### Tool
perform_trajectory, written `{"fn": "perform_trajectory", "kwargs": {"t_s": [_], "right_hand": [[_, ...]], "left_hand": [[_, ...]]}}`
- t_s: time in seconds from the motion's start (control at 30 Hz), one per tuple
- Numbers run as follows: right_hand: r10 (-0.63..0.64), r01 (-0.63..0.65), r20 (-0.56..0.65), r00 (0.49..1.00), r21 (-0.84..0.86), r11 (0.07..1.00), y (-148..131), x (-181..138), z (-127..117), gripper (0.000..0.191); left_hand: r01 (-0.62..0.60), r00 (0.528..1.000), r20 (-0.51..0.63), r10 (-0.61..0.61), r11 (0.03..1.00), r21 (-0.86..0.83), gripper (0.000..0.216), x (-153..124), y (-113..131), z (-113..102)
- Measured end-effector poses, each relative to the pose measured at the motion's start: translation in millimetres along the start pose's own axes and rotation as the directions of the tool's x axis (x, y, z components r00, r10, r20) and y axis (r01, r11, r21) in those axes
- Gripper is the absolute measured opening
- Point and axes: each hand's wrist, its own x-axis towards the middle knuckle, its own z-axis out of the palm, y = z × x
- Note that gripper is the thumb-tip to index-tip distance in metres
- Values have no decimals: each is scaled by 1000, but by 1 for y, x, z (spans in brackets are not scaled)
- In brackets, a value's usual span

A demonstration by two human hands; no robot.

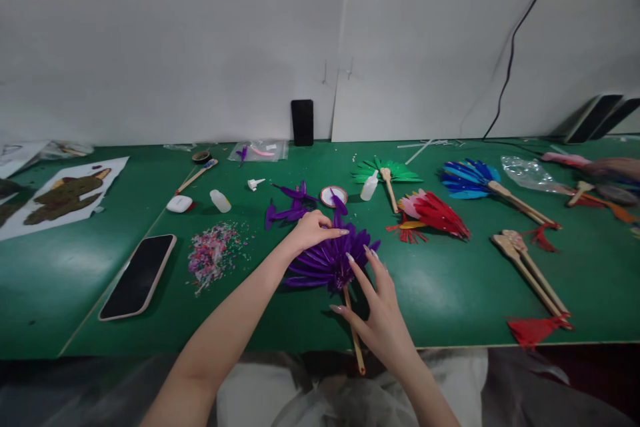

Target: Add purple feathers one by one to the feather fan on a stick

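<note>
A purple feather fan (325,259) on a wooden stick (354,333) lies on the green table (450,293) in front of me. My left hand (313,230) rests on the fan's top edge, fingers bent and pressed onto the feathers. My right hand (377,303) is open beside the fan's right side, fingers spread and touching the feathers near the stick. Loose purple feathers (293,203) lie just behind the fan, next to a small round dish (333,195).
A phone (139,275) and a heap of coloured bits (214,250) lie at the left. Small white bottles (220,201) (369,185) stand behind. Green (385,172), blue (470,180) and red fans (435,213), plus bare wooden sticks (530,270), lie at the right.
</note>
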Motion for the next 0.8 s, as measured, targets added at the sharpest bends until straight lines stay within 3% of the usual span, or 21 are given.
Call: {"fn": "perform_trajectory", "kwargs": {"t_s": [0.4,0.8], "right_hand": [[-1,1,-2,1000,5,1000,1,-1,0,73],[-27,27,17,999,2,1000,1,-1,1,71]], "left_hand": [[10,1000,11,-12,994,109,40,-2,2,-17],[5,1000,-29,1,984,179,28,3,-2,-9]]}}
